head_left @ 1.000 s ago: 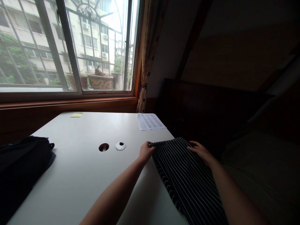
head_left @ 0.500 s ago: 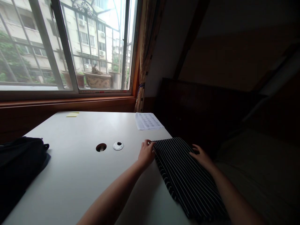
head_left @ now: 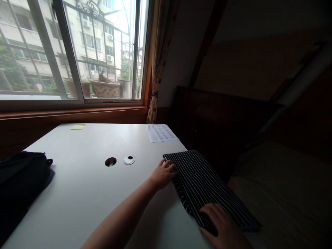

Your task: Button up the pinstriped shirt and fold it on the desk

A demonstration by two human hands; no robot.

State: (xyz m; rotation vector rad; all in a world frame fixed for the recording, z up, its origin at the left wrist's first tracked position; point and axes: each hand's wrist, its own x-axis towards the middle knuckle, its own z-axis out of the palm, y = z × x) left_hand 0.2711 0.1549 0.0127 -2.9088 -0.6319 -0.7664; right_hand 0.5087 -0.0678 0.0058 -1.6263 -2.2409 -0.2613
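A black cloth with thin white stripes (head_left: 202, 176), folded into a long flat piece, lies across the right side of the white table. At its far left edge, my left hand (head_left: 164, 173) rests with spread, slightly bent fingers touching the fabric. My right hand (head_left: 223, 224) is over the near left part of the cloth, thumb apart from the curved fingers, with dark fabric visible between them. Whether the right fingertips press on the cloth is hard to make out. The cloth's near edge is partly hidden behind my right hand.
On the white table (head_left: 85, 193) are a dark bag or garment (head_left: 23, 183) at left, yellow sticky notes (head_left: 78, 127), printed sheets (head_left: 161, 133), a round hole (head_left: 110, 162) and a round cap (head_left: 129, 159). A barred window (head_left: 103, 52) is behind. The right side is dim.
My right hand has moved from the cloth's far right side to its near left part. My left hand has let go of the corner and slid slightly nearer along the edge.
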